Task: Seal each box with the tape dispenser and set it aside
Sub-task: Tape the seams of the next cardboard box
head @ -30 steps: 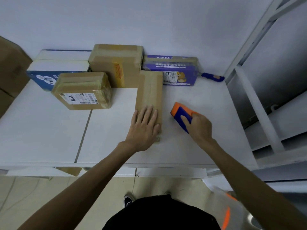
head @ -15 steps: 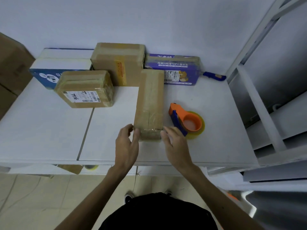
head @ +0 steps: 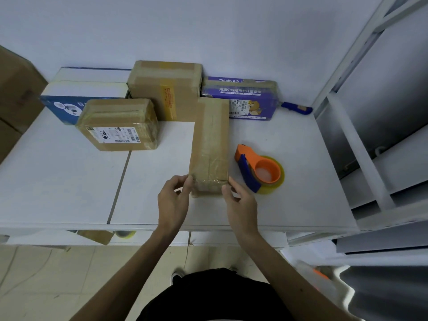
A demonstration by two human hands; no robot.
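Tape dispenser [head: 259, 170] left on the desk [head: 301, 205], the right hand [head: 240, 201] joined the left hand [head: 172, 200] gripping the box [head: 210, 140] by its taped near end, so setting aside probably came next.

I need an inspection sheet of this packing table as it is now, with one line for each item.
Surface: white table, two panels meeting at a seam.
Job's things: long box, taped, lying lengthwise; tape dispenser lies to its right, apart from it; labelled box, tall box, purple box and white-blue box stand at the back.
Clutter: blue-handled tool beside the purple box.
Hands: left hand and right hand each grip a near corner of the long box.
Cables: nothing seen.
Surroundings: white wall; metal shelving on the right; cartons on the left.
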